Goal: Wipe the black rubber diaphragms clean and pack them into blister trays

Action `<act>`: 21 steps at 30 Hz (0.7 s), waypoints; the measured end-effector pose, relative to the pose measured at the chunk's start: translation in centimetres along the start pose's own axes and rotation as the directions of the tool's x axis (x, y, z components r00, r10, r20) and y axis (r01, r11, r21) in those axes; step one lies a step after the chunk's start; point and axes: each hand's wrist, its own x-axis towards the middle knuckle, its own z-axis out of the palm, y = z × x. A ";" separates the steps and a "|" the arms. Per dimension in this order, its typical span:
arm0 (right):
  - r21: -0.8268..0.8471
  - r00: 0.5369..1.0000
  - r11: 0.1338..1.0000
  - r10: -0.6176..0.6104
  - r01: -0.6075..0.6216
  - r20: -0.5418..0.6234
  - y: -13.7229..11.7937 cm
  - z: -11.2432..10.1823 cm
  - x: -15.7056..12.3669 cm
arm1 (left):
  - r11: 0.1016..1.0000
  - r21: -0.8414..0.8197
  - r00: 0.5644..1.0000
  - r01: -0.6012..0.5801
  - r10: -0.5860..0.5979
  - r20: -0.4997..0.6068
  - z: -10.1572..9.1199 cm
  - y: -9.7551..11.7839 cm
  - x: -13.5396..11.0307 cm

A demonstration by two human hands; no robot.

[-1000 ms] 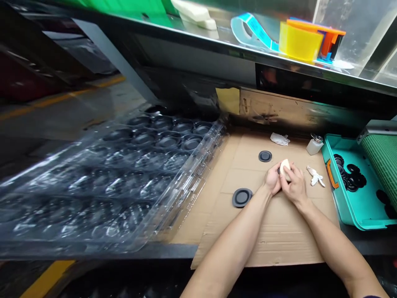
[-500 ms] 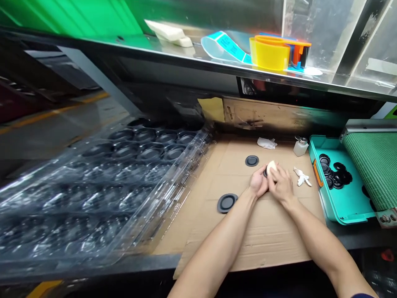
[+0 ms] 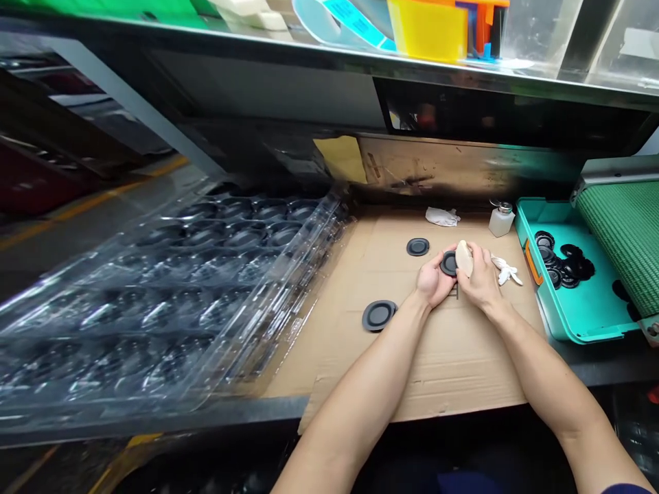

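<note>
My left hand holds a round black disc-shaped part, its ringed face turned up. A cream-coloured sponge-like pad is gripped in my right hand, tilted on edge close beside the disc's right side; whether the two touch I cannot tell. Two more black discs lie flat on the cardboard: one beyond my left hand, the other left of my left wrist. A crumpled white glove or cloth rests just right of my right hand.
Stacked clear trays with black parts fill the left side. At the right, a teal bin with black parts stands beside a green conveyor belt. A small pump bottle and white cloth sit at the back, below a shelf edge.
My right hand has drawn the pad rightward, so the disc in my left hand now shows its face. The whole view has tipped downward slightly.
</note>
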 end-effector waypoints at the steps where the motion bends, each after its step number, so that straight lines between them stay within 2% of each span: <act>1: -0.024 0.999 1.000 0.014 -0.013 0.049 -0.5 -0.1 -0.2 | 1.000 -0.003 1.000 -0.017 0.017 -0.009 0.0 0.0 -0.1; 4: -0.149 0.969 0.985 0.114 -0.082 0.218 -2.4 -0.1 -0.5 | 0.999 0.004 0.998 -0.035 0.035 -0.050 0.0 -0.2 -0.2; 6: -0.220 0.949 0.970 0.164 -0.105 0.269 -3.4 0.1 -0.5 | 0.999 0.019 0.998 -0.031 0.032 -0.045 0.1 -0.4 -0.3; 12: -0.274 0.957 0.945 0.232 -0.179 0.176 -4.2 1.2 -0.1 | 0.991 0.068 0.993 -0.112 0.115 -0.033 0.1 -1.4 -0.4; 15: -0.277 0.959 0.950 0.203 -0.145 0.196 -3.8 1.1 -0.5 | 0.991 0.106 0.996 -0.079 0.082 -0.022 0.0 -1.5 -0.4; 19: -0.325 0.957 0.927 0.246 -0.186 0.155 -3.3 0.6 -0.6 | 0.986 0.135 0.994 -0.102 0.105 -0.011 -0.1 -1.5 -0.4; 21: -0.330 0.963 0.935 0.202 -0.134 0.180 -3.2 0.6 -0.6 | 0.988 0.124 0.995 -0.094 0.098 -0.029 -0.2 -1.4 -0.4</act>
